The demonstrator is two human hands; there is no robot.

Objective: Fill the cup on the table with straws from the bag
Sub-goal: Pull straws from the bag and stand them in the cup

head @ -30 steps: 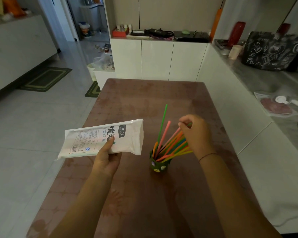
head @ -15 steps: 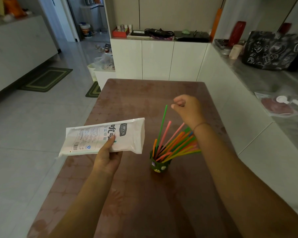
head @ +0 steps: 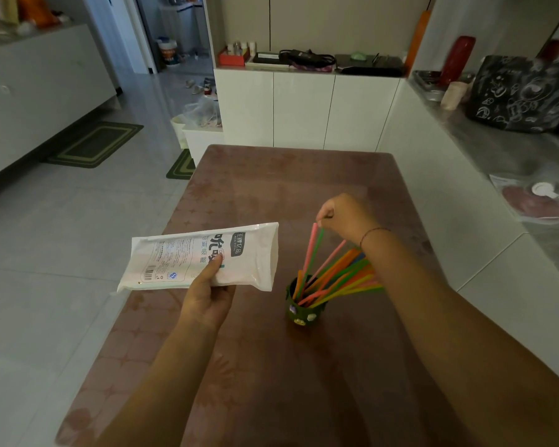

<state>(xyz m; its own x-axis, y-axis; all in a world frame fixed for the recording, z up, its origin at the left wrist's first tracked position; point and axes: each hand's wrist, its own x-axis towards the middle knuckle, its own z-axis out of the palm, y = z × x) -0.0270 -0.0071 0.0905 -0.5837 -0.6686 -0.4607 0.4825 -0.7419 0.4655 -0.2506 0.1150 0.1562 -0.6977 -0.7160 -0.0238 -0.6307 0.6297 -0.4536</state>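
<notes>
Your left hand point(head: 207, 296) grips the white straw bag point(head: 204, 256) from below, thumb pressed on its printed face. The bag lies roughly flat in the air above the left edge of the bench point(head: 271, 188), with one short end toward the cup. Your right hand point(head: 346, 216) is curled, with a thin cord bracelet point(head: 373, 232) on the wrist. Its fingertips point(head: 320, 220) pinch the top end of the green straw point(head: 315, 253), which stands nearly upright in the cup. The pink straw point(head: 309, 250) rises just beside it, its tip close to your fingertips; you cannot tell whether that one is gripped too. The cup point(head: 304, 309), small and dark green with little light decorations on its side, stands on the bench between your two forearms, nearer your right. The other straws point(head: 346, 275), orange, yellow, green, pink and blue, lean out of it in a fan toward your right arm. Beyond the bench stand white cabinets point(head: 304, 108) with clutter on top. On the worktop point(head: 497, 150) to your right sit a black patterned bag point(head: 523, 95) and a red bottle point(head: 457, 59). Two green mats point(head: 94, 143) lie on the tiled floor to the left.
</notes>
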